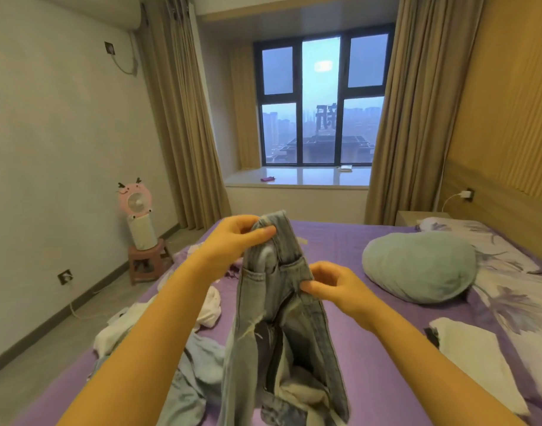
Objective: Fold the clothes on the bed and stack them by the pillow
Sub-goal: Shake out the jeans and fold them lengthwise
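The light-blue jeans point(276, 302) hang in the air over the purple bed point(371, 333), long axis near upright, waistband at top, legs trailing down onto the unfolded clothes heap point(190, 348). The left hand point(233, 241), higher and farther out, pinches the waistband's top; the right hand point(337, 287), lower and nearer, pinches the edge by the zip. Both sets of fingers are clamped on denim. The pillow point(420, 265) lies to the right, well apart.
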